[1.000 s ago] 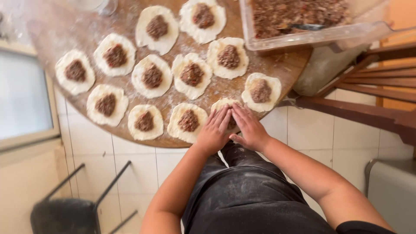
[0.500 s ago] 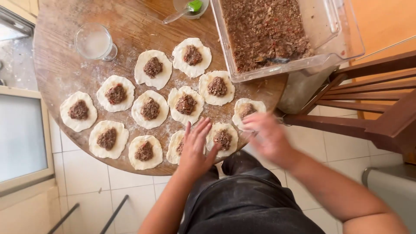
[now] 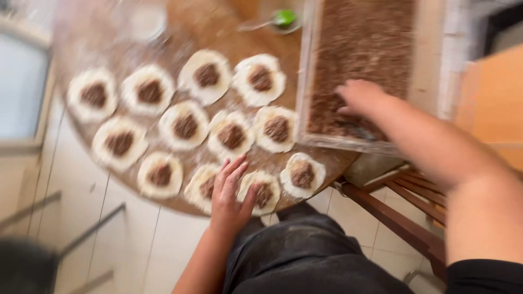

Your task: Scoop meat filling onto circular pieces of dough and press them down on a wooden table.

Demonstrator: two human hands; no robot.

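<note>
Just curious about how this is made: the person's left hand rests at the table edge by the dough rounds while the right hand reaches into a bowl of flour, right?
Not quite. In the head view the right hand reaches into a clear rectangular tray of brown filling, not a bowl of flour. The left hand does rest at the table edge by the dough rounds.

There is just one camera, worn on the person's head. It looks almost straight down, close over the round wooden table (image 3: pixel 103 32) and the person's lap. The table edge curves across the middle, with the tiled floor (image 3: pixel 136 245) far below. The picture is blurry and tipped a little. No second view shares the scene.
</note>
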